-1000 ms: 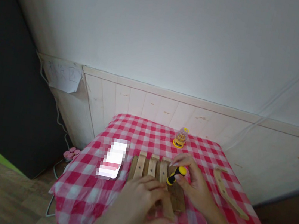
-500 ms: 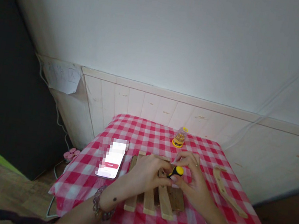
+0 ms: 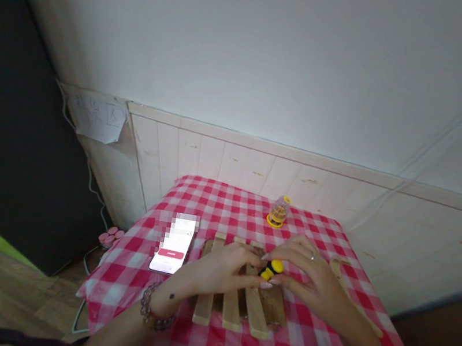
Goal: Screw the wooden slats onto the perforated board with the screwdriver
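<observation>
A stubby screwdriver (image 3: 273, 270) with a yellow and black handle sits tilted over several pale wooden slats (image 3: 232, 309). The slats lie side by side across a brown wooden board (image 3: 273, 305). My right hand (image 3: 310, 274) has thumb and fingers around the screwdriver's handle. On its other side my left hand (image 3: 230, 266), with a bead bracelet at the wrist, is closed near the tool's working end, above the slats. Whatever lies between its fingertips is hidden, and so is the screwdriver's tip.
A lit phone (image 3: 174, 246) lies left of the board on the red checked tablecloth (image 3: 132, 271). Toward the wall stands a clear, yellow-based bit case (image 3: 278, 212). A curved wooden piece (image 3: 340, 272) is at the right, partly behind my right arm.
My right hand has shifted its grip, its fingers now stretched further over the screwdriver. The handle has turned and shows more yellow. My left hand has moved slightly left.
</observation>
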A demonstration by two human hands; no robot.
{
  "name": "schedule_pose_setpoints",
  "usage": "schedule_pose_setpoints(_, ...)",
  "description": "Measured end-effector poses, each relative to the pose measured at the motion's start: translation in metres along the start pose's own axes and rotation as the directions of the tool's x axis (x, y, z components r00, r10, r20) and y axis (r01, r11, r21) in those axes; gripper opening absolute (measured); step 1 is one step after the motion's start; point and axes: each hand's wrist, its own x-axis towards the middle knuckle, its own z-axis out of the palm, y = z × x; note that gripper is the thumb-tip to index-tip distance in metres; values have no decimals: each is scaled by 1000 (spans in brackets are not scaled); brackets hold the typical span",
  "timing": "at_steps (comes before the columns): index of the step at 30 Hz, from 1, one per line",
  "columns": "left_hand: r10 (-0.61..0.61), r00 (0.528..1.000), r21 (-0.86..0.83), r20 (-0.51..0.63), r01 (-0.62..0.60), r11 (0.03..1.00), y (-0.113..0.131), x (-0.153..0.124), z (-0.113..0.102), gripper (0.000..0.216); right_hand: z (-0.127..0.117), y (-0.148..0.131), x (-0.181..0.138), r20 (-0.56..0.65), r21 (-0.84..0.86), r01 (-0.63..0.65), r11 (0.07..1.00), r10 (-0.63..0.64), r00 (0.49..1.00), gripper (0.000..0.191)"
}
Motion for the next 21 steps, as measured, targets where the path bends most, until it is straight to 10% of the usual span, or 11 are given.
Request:
schedule_pose_setpoints(14, 28, 1000, -31, -7, -28, 999, -12, 3, 4, 13, 18, -6, 3, -205, -324, -38, 945, -31, 978, 42)
schedule_pose_setpoints(21, 82, 996, -47, 36, -80, 996, -19, 6, 2, 14, 8, -6, -7, 18, 10, -14, 1000, 14, 1000, 29)
